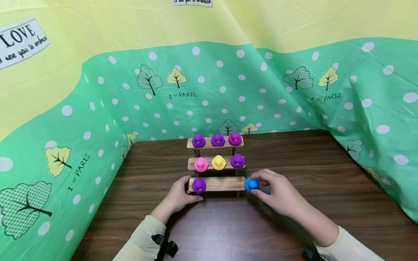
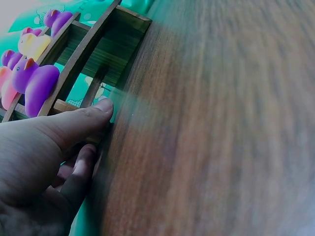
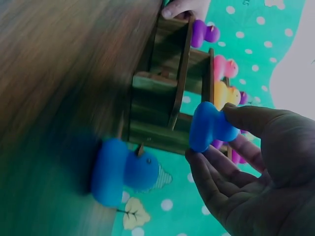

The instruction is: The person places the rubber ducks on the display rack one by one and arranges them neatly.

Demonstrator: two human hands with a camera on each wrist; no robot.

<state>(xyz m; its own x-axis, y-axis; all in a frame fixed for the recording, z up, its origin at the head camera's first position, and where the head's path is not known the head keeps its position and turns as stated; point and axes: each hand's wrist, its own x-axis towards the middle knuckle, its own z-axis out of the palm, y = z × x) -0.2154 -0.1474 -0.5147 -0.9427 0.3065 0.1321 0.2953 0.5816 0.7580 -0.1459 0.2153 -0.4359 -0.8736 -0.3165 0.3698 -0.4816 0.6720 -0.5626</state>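
A three-tier wooden stand (image 1: 225, 184) rests on the table. My left hand (image 1: 177, 195) holds it at the left end of the lowest tier, thumb in front. On that tier's left part sits a purple rubber duck (image 1: 199, 185). My right hand (image 1: 277, 192) pinches a blue rubber duck (image 3: 203, 129) between thumb and fingers, at the right end of the lowest tier. Whether this duck touches the board I cannot tell. Another blue duck (image 3: 109, 172) sits on the table by the right hand, mostly hidden beneath it in the head view.
On the middle tier are a pink duck (image 1: 200, 164), a yellow duck (image 1: 218, 162) and a purple duck (image 1: 237, 161). Two purple ducks and a magenta duck (image 1: 234, 139) line the top tier. Dark wooden table (image 1: 215, 232); a green-and-yellow printed cloth (image 1: 209, 87) hangs around it.
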